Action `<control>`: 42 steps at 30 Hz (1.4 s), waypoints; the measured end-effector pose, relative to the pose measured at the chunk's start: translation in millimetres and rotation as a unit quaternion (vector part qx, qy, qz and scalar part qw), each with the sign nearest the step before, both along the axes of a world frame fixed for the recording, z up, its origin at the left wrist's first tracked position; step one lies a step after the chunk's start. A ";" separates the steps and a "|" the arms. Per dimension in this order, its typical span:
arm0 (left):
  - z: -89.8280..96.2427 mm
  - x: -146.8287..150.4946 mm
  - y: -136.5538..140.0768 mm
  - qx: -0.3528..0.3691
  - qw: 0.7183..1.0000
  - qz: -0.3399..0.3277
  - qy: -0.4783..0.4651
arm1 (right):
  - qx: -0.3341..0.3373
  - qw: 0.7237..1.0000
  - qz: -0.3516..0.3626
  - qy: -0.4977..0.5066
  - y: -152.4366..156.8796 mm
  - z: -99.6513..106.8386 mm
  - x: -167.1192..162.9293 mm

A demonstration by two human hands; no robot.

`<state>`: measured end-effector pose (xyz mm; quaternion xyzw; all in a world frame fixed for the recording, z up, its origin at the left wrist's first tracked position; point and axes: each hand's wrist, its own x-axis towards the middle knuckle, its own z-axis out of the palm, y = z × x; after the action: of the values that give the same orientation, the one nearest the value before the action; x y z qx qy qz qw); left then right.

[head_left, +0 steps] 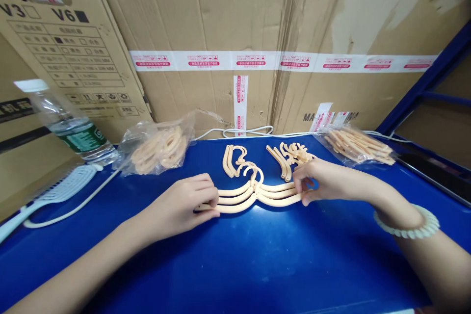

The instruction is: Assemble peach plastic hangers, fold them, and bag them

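Single head-worn view, forward and down, at close range over blue tabletop (235,274) toward cardboard (198,100)

On the tabletop (253,265), hangers (245,206) lie centrally, with two groups of loose pieces (230,161) behind them. To their left are a bag (158,149), a bottle (79,132) beyond it and a hairbrush (69,186) before the bottle; to their right, a second bag (356,144). Cardboard boxes (206,103) stand behind.

your hangers (239,207) smooth matt plastic, your tabletop (257,265) smooth and glossy, bags (158,149) crinkled shiny plastic, cardboard (191,103) matt paper
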<state>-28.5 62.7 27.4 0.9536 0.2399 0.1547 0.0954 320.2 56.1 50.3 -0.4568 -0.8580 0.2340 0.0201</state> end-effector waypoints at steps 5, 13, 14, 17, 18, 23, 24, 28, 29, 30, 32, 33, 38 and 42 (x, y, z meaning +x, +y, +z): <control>-0.8 3.9 -4.3 0.081 0.995 0.002 0.057 | 0.009 1.000 0.000 0.010 2.0 -3.1 0.1; -4.1 4.8 -5.2 0.111 0.991 0.022 0.076 | 0.011 1.000 -0.019 0.010 4.3 -5.8 -0.2; -4.3 4.9 -5.0 0.109 0.991 0.024 0.077 | 0.010 1.000 -0.020 0.008 4.2 -6.0 0.1; -5.2 4.9 -4.2 0.103 0.992 0.026 0.066 | 0.010 1.000 -0.024 -0.004 3.9 -6.4 1.4; -5.6 4.7 -3.9 0.102 0.993 0.027 0.060 | 0.011 1.000 -0.026 -0.009 3.8 -6.6 1.8; -6.5 4.8 -3.0 0.091 0.994 0.032 0.053 | 0.019 0.999 -0.032 -0.026 4.7 -6.9 2.1; -6.6 5.0 -2.9 0.090 0.994 0.032 0.052 | 0.020 0.999 -0.033 -0.028 4.9 -6.7 1.8; -7.5 5.8 -2.7 0.100 0.993 0.035 0.044 | 0.031 0.998 -0.043 -0.037 3.9 -3.3 0.7; -7.7 5.9 -2.8 0.102 0.993 0.036 0.043 | 0.034 0.998 -0.044 -0.039 3.3 -1.8 0.7; -7.7 5.9 -3.0 0.105 0.993 0.037 0.044 | 0.039 0.997 -0.045 -0.041 2.7 -0.2 1.1; -7.1 6.0 -3.4 0.103 0.993 0.037 0.048 | 0.051 0.997 -0.046 -0.045 1.7 3.3 3.2; -6.5 6.1 -3.6 0.100 0.993 0.036 0.051 | 0.058 0.996 -0.048 -0.049 1.5 4.9 4.8; -1.1 5.6 -4.0 0.081 0.993 0.058 0.056 | 0.083 0.993 -0.073 -0.030 0.4 11.0 13.9; 1.9 2.4 -2.8 0.058 0.994 0.072 0.065 | 0.039 0.997 -0.054 -0.023 -2.5 12.1 11.8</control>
<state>-26.2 59.9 29.4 0.9457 0.3047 0.1121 0.0129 332.0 53.6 62.4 -0.5069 -0.8406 0.1882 0.0308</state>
